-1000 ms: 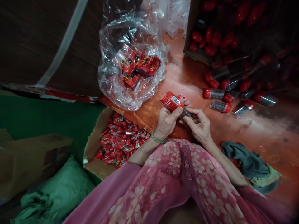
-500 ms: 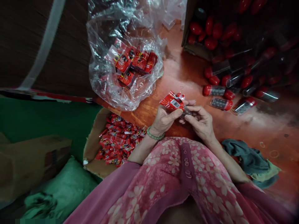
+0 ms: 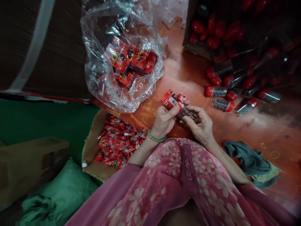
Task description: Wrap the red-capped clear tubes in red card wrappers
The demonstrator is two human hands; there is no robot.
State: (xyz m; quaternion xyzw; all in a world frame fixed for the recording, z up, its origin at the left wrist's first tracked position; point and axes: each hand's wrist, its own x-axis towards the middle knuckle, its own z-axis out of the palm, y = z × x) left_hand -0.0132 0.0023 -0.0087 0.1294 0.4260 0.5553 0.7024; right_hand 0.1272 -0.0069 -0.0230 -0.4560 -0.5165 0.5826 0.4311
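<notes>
**Work area, head view.** A red-stained wooden floor [image 3: 256, 135] runs under everything, worn pale in patches.

**Left side.** A dark brown panel [image 3: 51, 53] stands far left, with a white strap [image 3: 31, 47] across it. Below it lie a green sheet [image 3: 44, 122], a cardboard box [image 3: 30, 166] and a green sack [image 3: 63, 191].

**Far right.** A tipped cardboard carton [image 3: 194, 48] holds red-capped tubes, and more clear tubes [image 3: 223, 105] lie scattered on the floor near it, with dark pellets inside. Loose red caps [image 3: 216, 81] lie among them.

**Centre.** A clear plastic bag [image 3: 98, 53] sits far of the hands and holds a heap of red packets [image 3: 129, 62]. A cardboard tray [image 3: 94, 150] lies near left, filled with smaller red sachets [image 3: 118, 144].

**Near.** The person wears a pink floral garment [image 3: 178, 185]. A grey-green cloth [image 3: 246, 161] lies right of the knee, with rubber bands [image 3: 274, 154] just beyond it.

**Hands.** Both hands are raised above the lap, close together and curled. The left hand [image 3: 164, 121] pinches a red barcoded packet [image 3: 169, 100] between thumb and fingers. The right hand [image 3: 199, 125] grips a small pellet tube [image 3: 185, 111] joined to the packet. A green bead bracelet [image 3: 156, 138] circles the left wrist.
</notes>
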